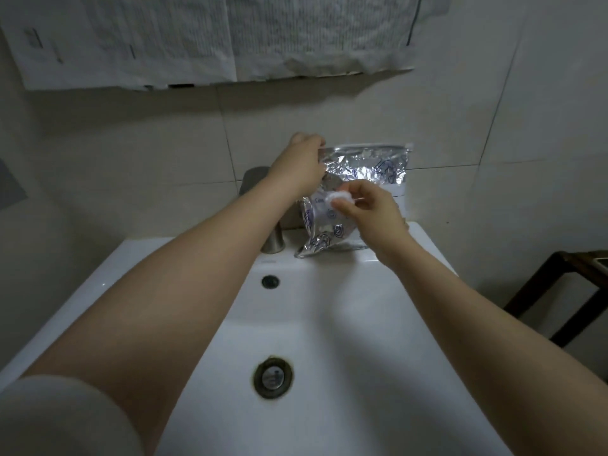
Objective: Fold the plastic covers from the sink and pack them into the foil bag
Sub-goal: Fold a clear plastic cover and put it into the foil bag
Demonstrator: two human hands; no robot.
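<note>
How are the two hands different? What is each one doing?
The left hand is up high and grips the top edge of the foil bag; the right hand is lower and pinches a small folded white cover in front of the bag. Both are busy over the back of the sink.

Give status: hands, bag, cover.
Left hand holds foil bag by its top edge. Right hand pinches folded plastic cover at the bag. Nothing blocking.
</note>
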